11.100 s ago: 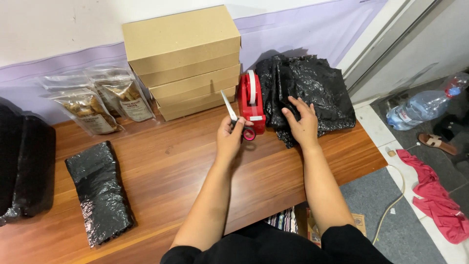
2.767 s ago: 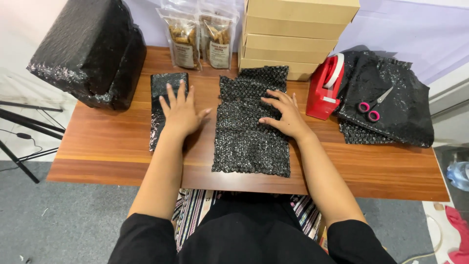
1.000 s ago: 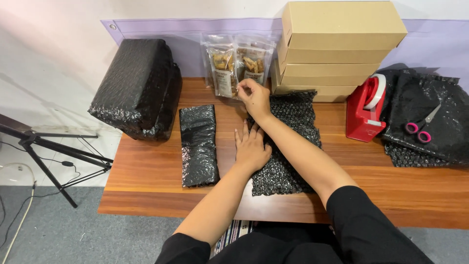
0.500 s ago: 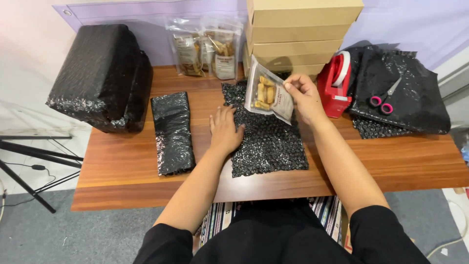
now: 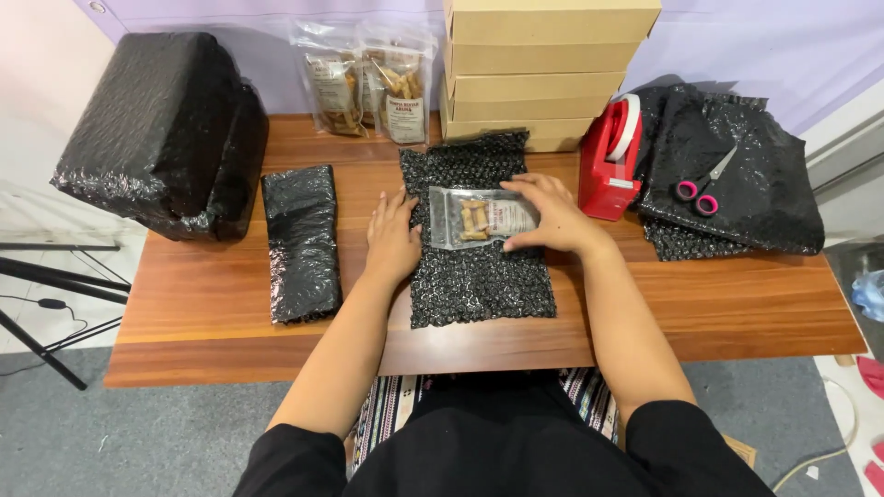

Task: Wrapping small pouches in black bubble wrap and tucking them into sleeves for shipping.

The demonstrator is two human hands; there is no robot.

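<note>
A black bubble-wrap sheet [image 5: 474, 276] lies flat in the middle of the wooden table [image 5: 212, 313]. A clear snack pouch [image 5: 470, 219] lies sideways on its upper half. My right hand [image 5: 552, 219] rests on the pouch's right end and presses it down. My left hand [image 5: 391, 241] lies flat on the sheet's left edge, just left of the pouch, fingers together.
A wrapped black parcel [image 5: 301, 241] lies left of the sheet and a big black bubble-wrap roll [image 5: 166, 133] at far left. Several snack pouches [image 5: 368, 83] lean on the back wall beside stacked cardboard boxes [image 5: 543, 69]. A red tape dispenser [image 5: 615, 161] and pink-handled scissors [image 5: 702, 182] on black wrap [image 5: 764, 193] sit right.
My right hand took a snack pouch from the back row, carried it over the sheet and laid it down sideways. My left hand stayed on the sheet's left edge.
</note>
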